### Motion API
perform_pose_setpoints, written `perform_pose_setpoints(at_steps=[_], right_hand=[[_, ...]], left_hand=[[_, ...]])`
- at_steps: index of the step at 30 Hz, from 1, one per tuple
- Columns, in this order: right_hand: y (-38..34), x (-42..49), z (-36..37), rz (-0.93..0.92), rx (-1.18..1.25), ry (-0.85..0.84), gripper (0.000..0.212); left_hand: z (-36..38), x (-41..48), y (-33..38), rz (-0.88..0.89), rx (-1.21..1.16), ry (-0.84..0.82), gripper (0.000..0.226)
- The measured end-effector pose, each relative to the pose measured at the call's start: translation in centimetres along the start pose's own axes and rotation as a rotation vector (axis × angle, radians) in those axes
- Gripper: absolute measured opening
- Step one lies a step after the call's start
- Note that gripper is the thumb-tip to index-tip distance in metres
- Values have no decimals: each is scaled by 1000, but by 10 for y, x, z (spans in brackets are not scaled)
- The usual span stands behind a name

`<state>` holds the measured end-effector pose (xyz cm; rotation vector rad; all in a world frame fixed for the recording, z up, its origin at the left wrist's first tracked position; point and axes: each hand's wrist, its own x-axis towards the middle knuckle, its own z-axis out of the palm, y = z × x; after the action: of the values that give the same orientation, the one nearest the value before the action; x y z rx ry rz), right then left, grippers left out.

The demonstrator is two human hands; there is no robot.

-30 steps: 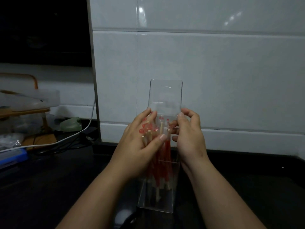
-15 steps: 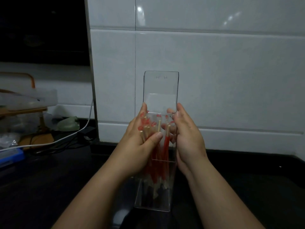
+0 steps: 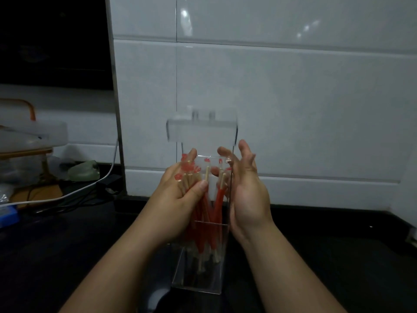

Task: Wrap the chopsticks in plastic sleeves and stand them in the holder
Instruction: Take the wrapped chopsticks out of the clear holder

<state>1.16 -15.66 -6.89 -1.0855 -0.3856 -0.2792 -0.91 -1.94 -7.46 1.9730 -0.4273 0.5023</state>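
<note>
A tall clear acrylic holder (image 3: 198,276) stands on the black counter in front of the white tiled wall. Several wooden chopsticks in red-printed plastic sleeves (image 3: 211,213) stand inside it, tips up. My left hand (image 3: 178,199) grips the upper part of the bundle, thumb pressed across the sticks. My right hand (image 3: 247,190) lies against the holder's right side with fingers spread and mostly straight, holding nothing. The holder's tall back panel (image 3: 203,129) looks blurred.
To the left lie a white cable (image 3: 67,195), a pale green object (image 3: 84,171), a blue box (image 3: 8,216) at the edge and a wooden rack with a white plastic container (image 3: 33,136). The black counter (image 3: 327,256) stretches to the right.
My right hand has loosened from the holder's side and spread its fingers. The left hand keeps its grip on the chopstick bundle. The holder's back panel has shifted and blurred.
</note>
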Motion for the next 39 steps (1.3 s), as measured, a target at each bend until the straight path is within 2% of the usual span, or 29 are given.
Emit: perform_pose_setpoints(at_steps=[1, 4, 6, 8, 12, 14, 16, 18, 19, 21, 22, 26, 27, 30, 31, 34, 37, 39], right_hand=[[-1, -1, 0, 9, -21, -12, 50], [-2, -1, 2, 31, -42, -14, 33], [-1, -1, 3, 24, -50, -11, 34], [1, -1, 3, 19, -32, -47, 43], [-4, -3, 2, 32, 42, -126, 72], [-5, -4, 1, 36, 41, -167, 85], [-4, -5, 1, 5, 14, -200, 100], [0, -6, 0, -32, -5, -246, 107], [1, -6, -1, -48, -15, -272, 106], [1, -7, -1, -65, -59, -302, 101], [1, -7, -1, -69, -75, -305, 98], [0, -8, -3, -63, -63, -263, 74], [0, -8, -4, -61, -64, -258, 72], [-1, -9, -5, -73, -84, -261, 65], [-1, -9, -5, -73, -80, -264, 62], [-1, -11, -5, -65, -64, -256, 59], [-1, -11, -6, -62, -63, -250, 65], [0, -12, -6, -58, -77, -240, 58]], left_hand=[[0, 0, 0, -13, -10, 1, 38], [0, -1, -2, -26, 13, 47, 46], [0, -1, -2, -50, 29, 42, 39], [1, -1, -2, -69, 19, 64, 31], [3, -5, 0, -109, -3, 91, 32], [2, -6, 4, -113, 11, 65, 13], [2, -6, 7, -98, 30, 34, 16], [0, -5, 2, -102, 10, 47, 7], [-2, -3, -3, -116, -3, 44, 10], [-4, -3, -8, -106, -17, 28, 36], [-4, -4, -6, -114, -67, 38, 40], [-1, -8, -4, -144, -353, -18, 20], [-3, -8, -7, -159, -390, -66, 26], [-13, -10, -16, -210, -424, -170, 68], [-15, -11, -18, -198, -419, -187, 74], [-20, -11, -21, -146, -375, -222, 67], [-29, -10, -22, -101, -419, -278, 54], [-36, -9, -24, -47, -460, -276, 51]])
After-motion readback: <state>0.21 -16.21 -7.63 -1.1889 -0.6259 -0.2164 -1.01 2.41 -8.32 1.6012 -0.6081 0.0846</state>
